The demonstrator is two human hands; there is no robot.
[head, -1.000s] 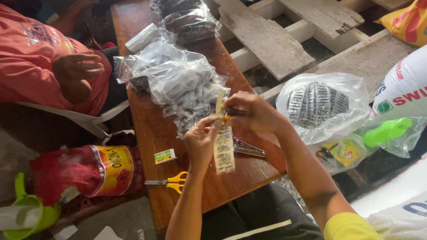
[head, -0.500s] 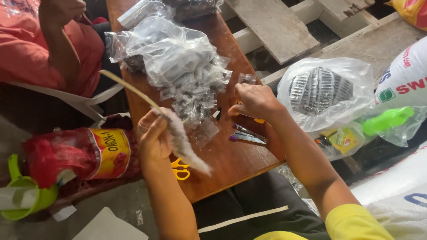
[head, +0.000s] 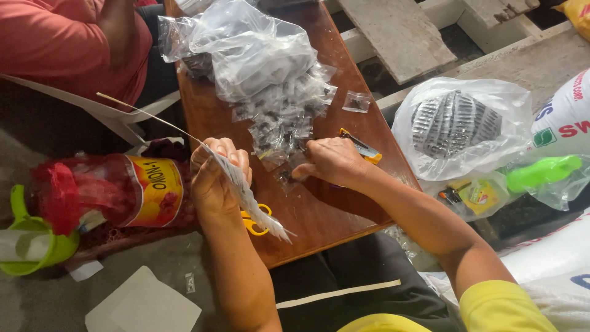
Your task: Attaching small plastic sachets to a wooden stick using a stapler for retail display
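A narrow wooden table [head: 319,215] runs up the middle of the frame, heaped at the top with clear bags [head: 258,55] spilling small packets [head: 279,120]. At centre left, a long strip of packets [head: 243,193] is clamped in the closed fingers of the left hand [head: 215,178]. The right hand [head: 332,161] rests with fingers together on the loose packets. The dangling strip could snag the yellow scissors [head: 255,222] at the table edge and drag them off.

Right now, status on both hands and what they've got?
Left hand shut on strip of small packets, thin stick end up-left. Right hand down on the pile of small plastic packets on the wooden table. Yellow scissors under the strip.
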